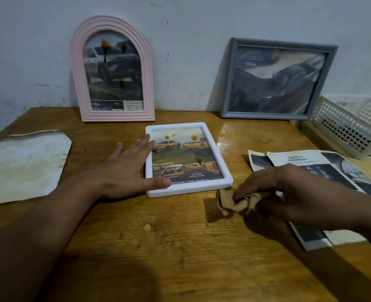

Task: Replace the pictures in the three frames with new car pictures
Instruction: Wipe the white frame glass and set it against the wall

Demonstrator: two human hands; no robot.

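A white rectangular frame lies flat on the wooden table, holding a picture of yellow pickup trucks with brown spots on its glass. My left hand rests flat and open on the frame's left edge, thumb on its lower rail. My right hand presses a crumpled brown cloth onto the table just below the frame's lower right corner. A pink arched frame and a grey rectangular frame lean against the wall, both with car pictures. Loose car pictures lie under my right wrist.
A white lattice basket stands at the right edge of the table. A worn pale sheet lies at the left. A small yellowish spot marks the tabletop near the front.
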